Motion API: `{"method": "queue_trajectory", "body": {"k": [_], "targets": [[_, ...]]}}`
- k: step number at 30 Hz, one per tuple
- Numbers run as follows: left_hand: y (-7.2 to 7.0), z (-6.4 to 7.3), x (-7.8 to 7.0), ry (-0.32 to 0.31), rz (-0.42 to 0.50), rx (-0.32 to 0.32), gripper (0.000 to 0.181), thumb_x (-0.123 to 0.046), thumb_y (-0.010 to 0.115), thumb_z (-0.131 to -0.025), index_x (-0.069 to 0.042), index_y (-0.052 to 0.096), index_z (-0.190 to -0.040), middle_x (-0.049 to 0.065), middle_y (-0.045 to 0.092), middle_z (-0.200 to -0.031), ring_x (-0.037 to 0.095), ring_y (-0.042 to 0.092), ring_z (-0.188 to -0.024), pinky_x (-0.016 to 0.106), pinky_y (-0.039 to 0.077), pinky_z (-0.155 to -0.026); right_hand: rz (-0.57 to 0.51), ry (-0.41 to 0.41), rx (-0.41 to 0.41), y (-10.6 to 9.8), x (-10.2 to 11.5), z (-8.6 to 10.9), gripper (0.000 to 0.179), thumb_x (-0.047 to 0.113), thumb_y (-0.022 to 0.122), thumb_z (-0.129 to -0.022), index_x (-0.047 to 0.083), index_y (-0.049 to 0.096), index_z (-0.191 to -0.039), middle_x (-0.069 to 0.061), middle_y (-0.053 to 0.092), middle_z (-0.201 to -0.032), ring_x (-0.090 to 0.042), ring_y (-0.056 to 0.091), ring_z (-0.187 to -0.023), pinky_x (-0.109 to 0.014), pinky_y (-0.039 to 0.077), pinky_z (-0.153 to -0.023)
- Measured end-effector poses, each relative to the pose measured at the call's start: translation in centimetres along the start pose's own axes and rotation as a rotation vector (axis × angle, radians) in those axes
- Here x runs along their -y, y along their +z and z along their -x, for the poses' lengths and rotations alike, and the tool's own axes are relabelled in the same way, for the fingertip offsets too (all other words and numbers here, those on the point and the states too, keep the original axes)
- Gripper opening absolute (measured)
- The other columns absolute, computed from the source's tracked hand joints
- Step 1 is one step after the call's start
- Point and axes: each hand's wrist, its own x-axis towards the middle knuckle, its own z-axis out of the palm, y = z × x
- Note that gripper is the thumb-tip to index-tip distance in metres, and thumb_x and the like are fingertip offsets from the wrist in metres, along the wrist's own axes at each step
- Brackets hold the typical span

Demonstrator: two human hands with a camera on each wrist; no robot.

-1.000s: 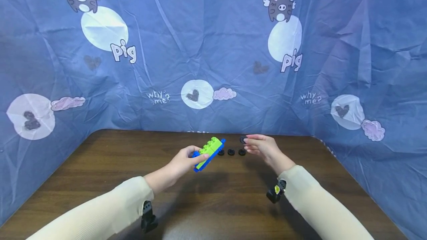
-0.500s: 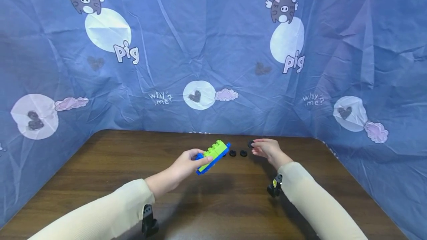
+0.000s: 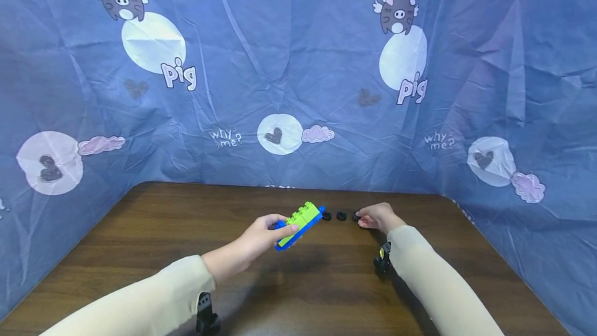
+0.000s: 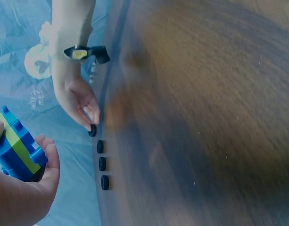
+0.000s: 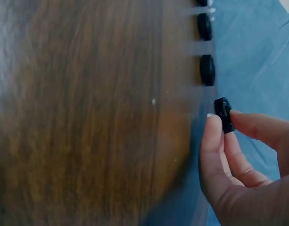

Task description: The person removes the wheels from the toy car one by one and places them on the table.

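My left hand (image 3: 254, 240) grips a block-built toy of lime-green and blue bricks (image 3: 302, 219), held tilted above the table with its studs up. Part of the toy is behind the fingers. At the back right, my right hand (image 3: 379, 217) pinches a small black toy wheel (image 5: 224, 115) between thumb and fingers. That wheel is slightly tilted and low over the table; whether it touches the wood I cannot tell. Beside it, three more black wheels (image 4: 102, 164) lie flat in a row on the table, one of them hidden behind the toy in the head view.
The brown wooden table (image 3: 154, 232) reaches back to a blue printed cloth (image 3: 224, 66) hanging behind and at both sides. The wheel row lies near the table's far edge. A black wrist camera (image 3: 382, 259) is strapped at each sleeve.
My right hand has lowered the pinched wheel toward the right end of the row. The left hand and toy have shifted slightly right and down in view, as the head view itself moved a little.
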Motion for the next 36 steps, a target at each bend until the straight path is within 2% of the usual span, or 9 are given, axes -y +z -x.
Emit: {"method": "queue_trajectory", "body": {"k": [6, 9, 13, 18, 25, 32, 34, 36], "targets": [[0.2, 0.4, -0.1, 0.008, 0.028, 0.053, 0.051, -0.032, 0.067, -0.092, 0.003, 0.054, -0.126, 0.012, 0.066, -0.107, 0.017, 0.067, -0.087, 0.028, 0.048, -0.076, 0.081, 0.021, -0.072, 0.1, 0.1, -0.1, 0.046, -0.010, 0.063, -0.084, -0.019, 0.043, -0.124, -0.005, 0.059, -0.057, -0.010, 0.060, -0.046, -0.025, 0.056, -0.056], [0.3, 0.5, -0.2, 0.018, 0.048, 0.071, 0.051, -0.032, 0.067, -0.092, 0.003, 0.053, -0.126, 0.013, 0.067, -0.108, 0.017, 0.068, -0.088, 0.027, 0.048, -0.076, 0.122, 0.019, -0.122, 0.1, 0.2, -0.1, 0.048, -0.008, 0.065, -0.083, -0.018, 0.044, -0.124, -0.005, 0.057, -0.055, -0.010, 0.059, -0.044, -0.025, 0.056, -0.054], [0.5, 0.6, -0.1, 0.027, 0.046, 0.081, 0.049, -0.031, 0.067, -0.092, 0.003, 0.053, -0.125, 0.012, 0.067, -0.107, 0.018, 0.068, -0.089, 0.028, 0.048, -0.078, 0.143, 0.032, -0.148, 0.1, 0.3, -0.3, 0.048, -0.008, 0.066, -0.082, -0.017, 0.044, -0.123, -0.005, 0.055, -0.054, -0.010, 0.058, -0.044, -0.025, 0.056, -0.054], [0.6, 0.7, -0.1, 0.023, 0.049, 0.085, 0.048, -0.031, 0.067, -0.091, 0.002, 0.054, -0.124, 0.012, 0.067, -0.107, 0.024, 0.068, -0.093, 0.029, 0.048, -0.079, 0.166, 0.042, -0.150, 0.1, 0.3, -0.3, 0.047, -0.006, 0.067, -0.082, -0.016, 0.045, -0.123, -0.005, 0.056, -0.056, -0.011, 0.058, -0.045, -0.025, 0.056, -0.055], [0.5, 0.8, 0.1, 0.016, 0.058, 0.091, 0.048, -0.029, 0.066, -0.092, 0.004, 0.052, -0.124, 0.012, 0.069, -0.105, 0.021, 0.068, -0.091, 0.028, 0.049, -0.078, 0.132, 0.029, -0.118, -0.2, 0.2, 0.0, 0.039, -0.008, 0.064, -0.083, -0.019, 0.047, -0.118, -0.006, 0.058, -0.054, -0.011, 0.060, -0.045, -0.026, 0.056, -0.054], [0.8, 0.9, 0.3, -0.016, 0.022, 0.055, 0.049, -0.032, 0.067, -0.091, 0.000, 0.054, -0.126, 0.012, 0.065, -0.111, 0.019, 0.064, -0.094, 0.036, 0.050, -0.085, 0.063, 0.028, -0.048, -1.1, -0.6, -1.6, 0.035, -0.011, 0.065, -0.080, -0.020, 0.050, -0.111, -0.010, 0.061, -0.055, -0.014, 0.062, -0.047, -0.027, 0.056, -0.053], [0.9, 0.9, 0.4, -0.015, 0.008, 0.047, 0.048, -0.032, 0.067, -0.091, 0.000, 0.055, -0.125, 0.012, 0.064, -0.112, 0.018, 0.062, -0.094, 0.037, 0.050, -0.087, 0.065, 0.018, -0.046, -1.2, -0.6, -1.3, 0.033, -0.011, 0.064, -0.081, -0.020, 0.051, -0.110, -0.010, 0.062, -0.056, -0.014, 0.062, -0.047, -0.027, 0.056, -0.054], [0.9, 0.9, 0.6, -0.004, 0.000, 0.044, 0.047, -0.031, 0.068, -0.090, 0.000, 0.056, -0.124, 0.012, 0.064, -0.112, 0.019, 0.061, -0.095, 0.037, 0.050, -0.086, 0.088, 0.010, -0.078, -1.0, -0.3, -0.4, 0.032, -0.010, 0.062, -0.082, -0.018, 0.051, -0.111, -0.009, 0.062, -0.057, -0.012, 0.062, -0.048, -0.026, 0.056, -0.055]]}}
